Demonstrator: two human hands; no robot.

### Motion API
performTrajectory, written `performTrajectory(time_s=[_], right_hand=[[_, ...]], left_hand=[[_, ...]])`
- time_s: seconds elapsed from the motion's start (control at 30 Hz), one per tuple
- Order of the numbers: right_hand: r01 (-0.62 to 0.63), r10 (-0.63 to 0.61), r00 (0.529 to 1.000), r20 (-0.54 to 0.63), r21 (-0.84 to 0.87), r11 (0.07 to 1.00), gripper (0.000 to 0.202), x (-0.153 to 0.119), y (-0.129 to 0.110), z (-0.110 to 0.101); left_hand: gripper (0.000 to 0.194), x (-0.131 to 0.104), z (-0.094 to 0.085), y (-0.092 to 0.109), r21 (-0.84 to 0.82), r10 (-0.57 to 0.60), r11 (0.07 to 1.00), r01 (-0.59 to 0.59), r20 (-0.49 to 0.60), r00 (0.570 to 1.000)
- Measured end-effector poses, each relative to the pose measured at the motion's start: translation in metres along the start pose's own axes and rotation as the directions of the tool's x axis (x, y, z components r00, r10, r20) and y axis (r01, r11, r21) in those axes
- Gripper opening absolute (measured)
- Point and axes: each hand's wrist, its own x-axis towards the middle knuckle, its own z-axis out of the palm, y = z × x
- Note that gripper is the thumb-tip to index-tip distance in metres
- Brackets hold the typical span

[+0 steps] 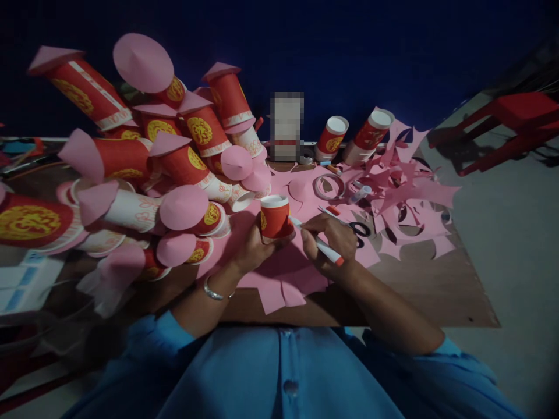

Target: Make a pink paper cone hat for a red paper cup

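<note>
Red cup (276, 222) | base partly hidden by left fingers (257, 235) gripping it | right fingers (308, 247) hold marker (326, 251), tip indistinct

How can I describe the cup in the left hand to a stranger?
Find the brown table, then the pink paper across its middle. Above that paper, the left hand holds a red cup with a white rim. Unlike the pink-capped cups on its left, it is uncapped, and only it is held.

One red stool (526, 110) stands on the grey floor (517, 244), right of the brown wooden worktop (445, 297). Behind hangs a plain dark-blue backdrop (279, 46); at far left, one white package with blue markings (26, 279).
</note>
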Motion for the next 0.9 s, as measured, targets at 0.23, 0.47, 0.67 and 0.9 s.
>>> performTrajectory(time_s=[0.23,0.47,0.67,0.9], right_hand=[[-0.009,0.008,1.0,0.025,0.002,1.0,0.009,0.0,-0.002,0.0],[0.114,-0.115,0.992,-0.056,-0.026,0.993,0.014,-0.002,-0.007,0.0],[0.244,-0.242,0.969,0.046,-0.04,0.969,0.014,-0.015,-0.007,0.008],[0.236,-0.231,0.972,0.046,-0.13,0.963,0.012,-0.016,-0.006,0.011]], left_hand=[[0.055,0.0,-0.001,0.0,0.018,0.005,1.0,-0.005,-0.009,1.0],[0.06,-0.001,-0.003,-0.023,0.023,0.004,1.0,-0.004,0.029,1.0],[0.058,-0.006,-0.009,-0.055,0.136,-0.002,0.991,0.018,-0.112,0.994],[0.048,-0.005,-0.006,-0.044,0.278,0.069,0.96,-0.035,-0.113,0.991]])
